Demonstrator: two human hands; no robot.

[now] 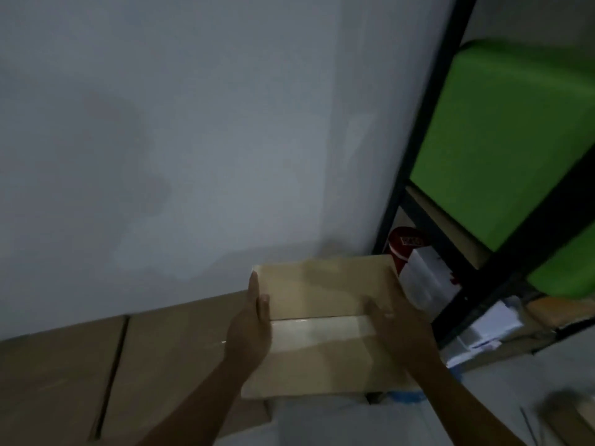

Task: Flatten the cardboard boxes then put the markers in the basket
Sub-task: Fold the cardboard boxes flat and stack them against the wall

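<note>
Looking like a dim storeroom: cardboard boxes lying along a bare white wall, black metal shelving holding green bins.

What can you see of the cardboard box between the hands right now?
The cardboard box is plain tan and still box-shaped, not flattened. A strip of glossy clear tape seals its top seam. The left hand lies flat along its left side; the right hand is against its right side. It is near the wall, beside larger cardboard.
</note>
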